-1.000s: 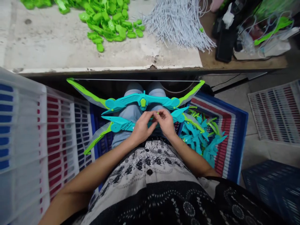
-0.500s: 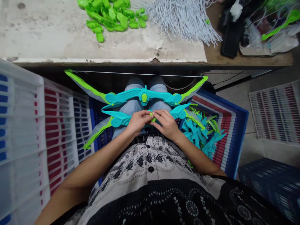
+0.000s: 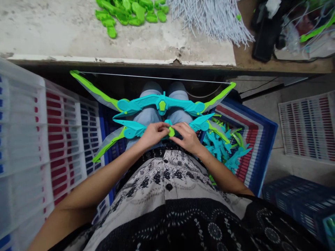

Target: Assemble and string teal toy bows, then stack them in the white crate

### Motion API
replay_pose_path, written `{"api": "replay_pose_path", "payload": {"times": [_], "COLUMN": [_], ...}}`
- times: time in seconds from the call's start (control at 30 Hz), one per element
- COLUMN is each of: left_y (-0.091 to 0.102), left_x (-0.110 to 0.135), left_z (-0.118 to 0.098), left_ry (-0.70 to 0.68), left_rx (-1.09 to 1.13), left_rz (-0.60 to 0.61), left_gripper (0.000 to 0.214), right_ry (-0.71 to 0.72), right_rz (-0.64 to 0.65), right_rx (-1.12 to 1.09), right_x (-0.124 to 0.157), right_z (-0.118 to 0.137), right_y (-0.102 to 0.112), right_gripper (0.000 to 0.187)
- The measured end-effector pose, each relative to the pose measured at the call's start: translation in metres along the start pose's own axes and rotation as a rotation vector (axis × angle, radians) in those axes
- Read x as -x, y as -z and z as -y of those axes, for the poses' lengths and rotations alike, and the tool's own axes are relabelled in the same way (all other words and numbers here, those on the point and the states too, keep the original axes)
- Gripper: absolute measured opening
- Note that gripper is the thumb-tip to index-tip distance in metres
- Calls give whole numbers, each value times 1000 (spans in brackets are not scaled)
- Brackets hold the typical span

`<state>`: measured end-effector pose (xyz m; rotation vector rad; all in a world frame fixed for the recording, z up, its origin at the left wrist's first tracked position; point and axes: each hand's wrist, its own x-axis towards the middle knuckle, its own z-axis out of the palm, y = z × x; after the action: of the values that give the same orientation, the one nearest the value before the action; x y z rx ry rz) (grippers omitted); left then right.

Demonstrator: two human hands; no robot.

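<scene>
Between my fingertips is a small green plastic piece [image 3: 171,131], over the middle of a turquoise and green toy bow [image 3: 132,131] lying across my lap. My left hand [image 3: 154,134] pinches the piece from the left, thumb and fingers together. From the other side my right hand [image 3: 187,137] pinches it too. The hands cover much of this bow's centre. Just beyond it, across my knees, rests a second toy bow [image 3: 146,103] with a white string [image 3: 157,77] stretched between its green tips and a green piece at its centre.
On the table [image 3: 65,38] lie a heap of green plastic pieces [image 3: 137,14] and a bundle of white strings [image 3: 211,21]. A blue crate [image 3: 270,136] at my right holds turquoise and green parts. White crates [image 3: 23,122] stand close at my left.
The green piece shows more between my fingertips, and my fingers have shifted slightly around it. The view has tilted a little; both bows remain on my lap.
</scene>
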<state>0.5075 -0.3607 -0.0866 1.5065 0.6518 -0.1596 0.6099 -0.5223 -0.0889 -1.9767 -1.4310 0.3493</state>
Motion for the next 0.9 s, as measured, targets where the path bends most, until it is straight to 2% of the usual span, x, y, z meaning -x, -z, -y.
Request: {"api": "replay_pose_path", "payload": {"times": [0.07,0.1,0.13,0.27,0.37,0.53,0.67,0.8,0.9], "left_y": [8,12,16,24,24,23,20,17,18], "left_x": [-4,-8,-12,-33,-43,-45,-41,-41,-42], "left_z": [2,2,3,1,-1,3,7,9,8], "left_ry": [-81,-101,-100,-23,-19,-56,-68,-40,-8], "left_rx": [-140,-198,-242,-278,-260,-248,-254,-178,-118], "left_rz": [-111,-133,-106,213,326,331,322,308,354], "left_gripper": [45,46,45,43,42,44,47,44,42], "right_ry": [4,7,10,-9,-55,-211,-364,-302,-224], "right_rz": [6,12,17,29,24,-41,2,22,-2], "right_rx": [58,83,100,113,101,10,-16,-9,-2], "right_x": [-1,-2,-2,-1,3,4,-3,-3,1], "right_z": [-5,-7,-9,-13,-13,-12,-13,-14,-16], "right_y": [-5,-8,-11,-21,-26,-34,-34,-31,-30], "right_gripper": [38,38,38,38,39,35,34,38,39]}}
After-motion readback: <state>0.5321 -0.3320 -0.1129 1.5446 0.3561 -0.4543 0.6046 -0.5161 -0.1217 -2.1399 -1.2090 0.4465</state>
